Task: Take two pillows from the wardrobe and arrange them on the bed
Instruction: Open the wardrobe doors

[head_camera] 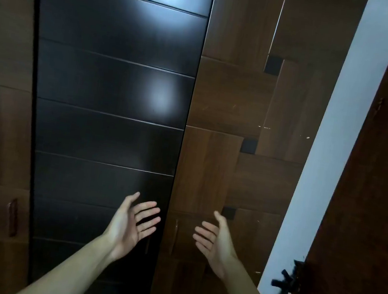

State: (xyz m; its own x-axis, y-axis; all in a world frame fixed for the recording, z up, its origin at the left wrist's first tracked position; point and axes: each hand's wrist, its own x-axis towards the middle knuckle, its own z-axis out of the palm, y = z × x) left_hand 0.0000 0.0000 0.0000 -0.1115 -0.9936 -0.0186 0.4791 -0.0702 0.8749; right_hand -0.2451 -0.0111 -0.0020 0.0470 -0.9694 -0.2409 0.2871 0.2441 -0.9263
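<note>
A tall wardrobe fills the view. Its middle door is glossy black with horizontal grooves, and the doors beside it are brown wood. All doors look closed. My left hand is raised in front of the black door's right edge, palm turned inward, fingers spread, holding nothing. My right hand faces it in front of the brown door, also spread and holding nothing. A vertical handle shows between the two hands. No pillow and no bed are in view.
A brown left wardrobe door carries a vertical handle. On the right is a pale wall strip and a dark wooden room door standing open, with a black lever handle near my right forearm.
</note>
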